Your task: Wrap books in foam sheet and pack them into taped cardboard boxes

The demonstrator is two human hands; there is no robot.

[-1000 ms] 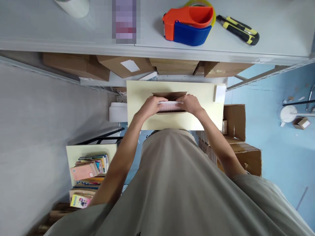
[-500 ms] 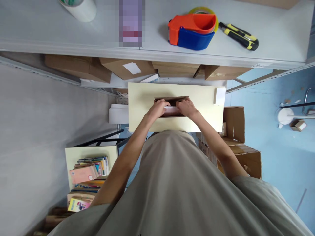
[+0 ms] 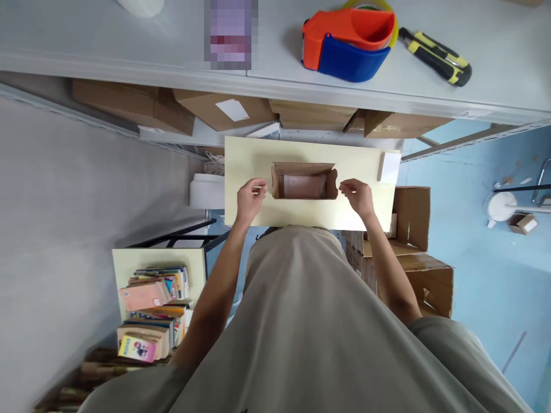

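An open cardboard box (image 3: pixel 278 182) stands upright on the pale yellow board in front of me. Inside it lies a flat pinkish item (image 3: pixel 305 186), whose kind I cannot make out. My left hand (image 3: pixel 252 198) is just left of the box, fingers loosely bent and apart, holding nothing. On the other side, my right hand (image 3: pixel 358 195) hovers beside the box's right end flap. Its fingers are half curled and apart, with nothing visible in them; whether a fingertip touches the flap is hard to tell.
A pale yellow board (image 3: pixel 253 152) carries a small white box (image 3: pixel 390 167). On the grey shelf (image 3: pixel 275 40) lie an orange-and-blue tape dispenser (image 3: pixel 348 49) and a utility knife (image 3: pixel 437 57). Stacked books (image 3: pixel 146 292) stand at lower left, open cartons (image 3: pixel 415 221) at right.
Both hands have come out of the box and moved apart to its two sides. The box's end flaps and the pinkish item inside now show more fully.
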